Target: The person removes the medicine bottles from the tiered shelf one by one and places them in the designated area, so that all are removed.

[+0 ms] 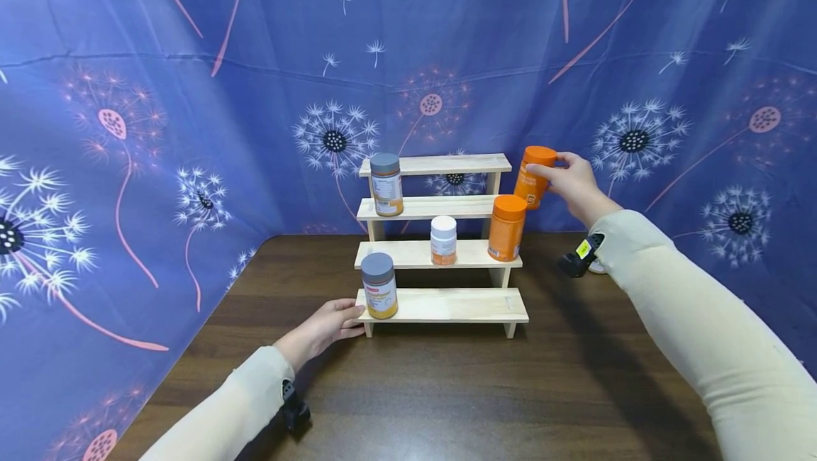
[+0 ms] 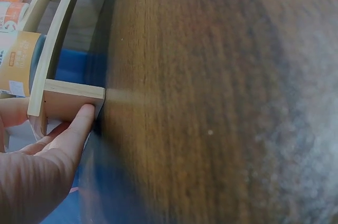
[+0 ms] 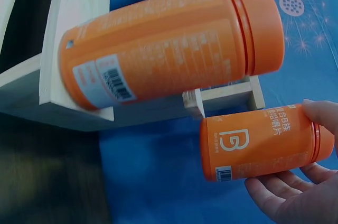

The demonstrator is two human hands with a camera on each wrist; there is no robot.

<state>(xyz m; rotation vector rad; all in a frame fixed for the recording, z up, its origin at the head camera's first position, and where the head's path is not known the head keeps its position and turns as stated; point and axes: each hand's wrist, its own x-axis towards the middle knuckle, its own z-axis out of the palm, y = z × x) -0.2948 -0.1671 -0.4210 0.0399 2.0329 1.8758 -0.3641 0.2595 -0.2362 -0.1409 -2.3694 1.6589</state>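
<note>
My right hand (image 1: 577,184) grips an orange bottle (image 1: 531,181) near its lid, beside the right end of a stepped wooden rack (image 1: 440,303). In the right wrist view this bottle (image 3: 253,142) hangs free of the shelves, with the thumb on one side and fingers on the other. A second orange bottle (image 1: 507,230) stands at the right end of the rack's second step from the bottom. My left hand (image 1: 328,326) holds the left end of the lowest step, its thumb against the support leg (image 2: 71,97) in the left wrist view.
A grey-lidded jar (image 1: 379,287) stands on the lowest step's left end. Another grey-lidded jar (image 1: 386,186) is higher up at the left. A small white-capped bottle (image 1: 443,241) stands mid-rack. Behind the dark wooden table (image 1: 440,390) hangs a blue dandelion-print cloth (image 1: 255,106).
</note>
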